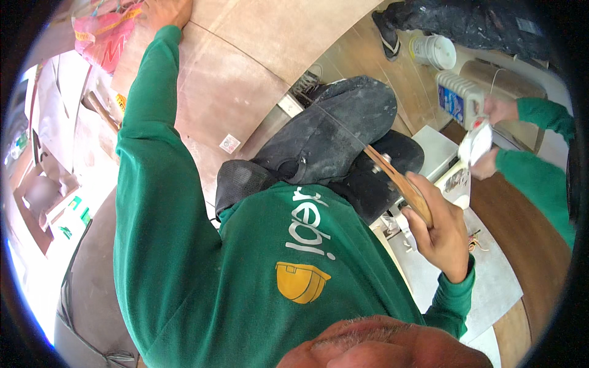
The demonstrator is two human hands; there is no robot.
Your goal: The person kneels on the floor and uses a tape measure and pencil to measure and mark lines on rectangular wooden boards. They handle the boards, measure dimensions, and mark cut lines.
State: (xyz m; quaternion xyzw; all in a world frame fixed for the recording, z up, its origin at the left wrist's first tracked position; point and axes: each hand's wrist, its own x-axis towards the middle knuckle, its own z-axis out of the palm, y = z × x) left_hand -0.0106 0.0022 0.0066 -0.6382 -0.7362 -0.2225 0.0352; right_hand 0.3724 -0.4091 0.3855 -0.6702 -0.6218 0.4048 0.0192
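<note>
At the top left my left hand (164, 12) rests by a pink printed bag (101, 42) on a large pale board (245, 55); its fingertips are mostly out of sight. My right hand (438, 227) grips a wooden-handled tool (396, 181) with small metal fittings, held diagonally in front of my dark trousers (325, 132). A thin metal rod or blade runs from the tool across the trousers. A small pale label (229, 143) sits on the board near its lower part.
At right, a co-worker's hands (488, 159) in green sleeves hold a white object beside a white jug (457, 95). A white bucket (432, 50) stands near a dark-clad leg (386, 34). Grey panels (491, 276) lie below. Cables (73, 319) and clutter occupy the left.
</note>
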